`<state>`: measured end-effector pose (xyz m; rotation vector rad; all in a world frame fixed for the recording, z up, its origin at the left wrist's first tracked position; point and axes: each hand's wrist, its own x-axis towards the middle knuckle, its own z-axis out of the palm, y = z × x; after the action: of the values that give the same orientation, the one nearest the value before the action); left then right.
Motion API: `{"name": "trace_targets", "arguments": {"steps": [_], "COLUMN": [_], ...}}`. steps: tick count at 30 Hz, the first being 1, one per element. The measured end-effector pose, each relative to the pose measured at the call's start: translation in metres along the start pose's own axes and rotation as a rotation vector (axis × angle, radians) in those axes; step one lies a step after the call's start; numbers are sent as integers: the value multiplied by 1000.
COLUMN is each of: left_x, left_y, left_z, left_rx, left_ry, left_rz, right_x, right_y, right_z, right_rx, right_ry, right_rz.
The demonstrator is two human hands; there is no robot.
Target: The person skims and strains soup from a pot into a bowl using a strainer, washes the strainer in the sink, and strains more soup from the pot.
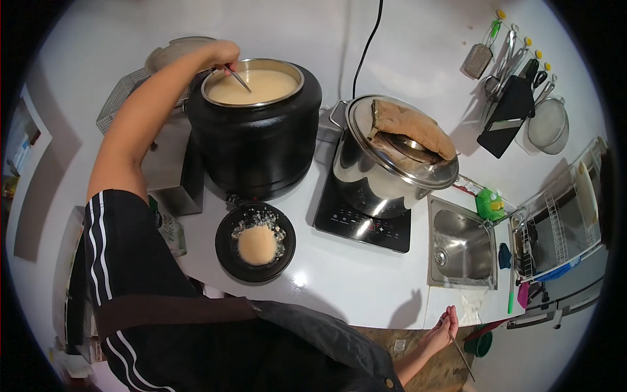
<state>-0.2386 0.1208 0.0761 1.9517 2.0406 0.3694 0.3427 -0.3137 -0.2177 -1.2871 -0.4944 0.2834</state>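
Note:
At the upper left, my left hand (224, 54) reaches over the black soup kettle (255, 144). Its fingers are closed on a metal-handled utensil (238, 78), whose lower end is hidden under the pale, creamy soup (271, 85). In front of the kettle sits a round black dish (224, 251) holding a cream-coloured portion (257, 245) among whitish crumbs. Low on the right, beyond the counter's front edge, my right hand (444, 330) is closed around a thin rod-like utensil (462, 356) that slants downward; its kind cannot be made out.
A large lidded steel pot (375, 176) with a brown cloth (408, 127) on its lid stands on a black induction cooker (362, 228). Right of it are a steel sink (460, 238) and a dish rack (558, 215). Utensils and a strainer (547, 125) hang on the wall.

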Motion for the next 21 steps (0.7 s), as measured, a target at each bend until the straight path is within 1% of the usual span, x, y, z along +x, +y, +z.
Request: {"name": "trace_targets", "arguments": {"steps": [1,3,4,6,9,13,15,18,21], "left_x": [1,1,-1,-9,-32,-48,-54,-56,-61], "left_y": [-8,-24,-33,-44,-53,-66,-72,-82,-88], "left_z": [-3,-10,-13,-19,-29,-28,-25,-19,-19], "left_rx": [1,-191,-189,-345,-354,-384,-490,-560,-563], "left_ry": [2,68,71,102,64,78,133,168,133], "left_rz": [-4,-66,-67,-157,-213,-249,-282,-324,-291], "right_x": [2,4,4,5,8,8,12,15,16], "right_y": [2,6,7,6,6,0,2,3,2], "right_z": [-1,0,1,7,11,24,25,28,31], "right_rx": [18,24,26,19,10,14,23,34,40], "right_ry": [-28,-43,-55,-54,-67,-85,-107,-135,-140], "right_rz": [-14,-14,-13,8,29,17,19,16,16]}}
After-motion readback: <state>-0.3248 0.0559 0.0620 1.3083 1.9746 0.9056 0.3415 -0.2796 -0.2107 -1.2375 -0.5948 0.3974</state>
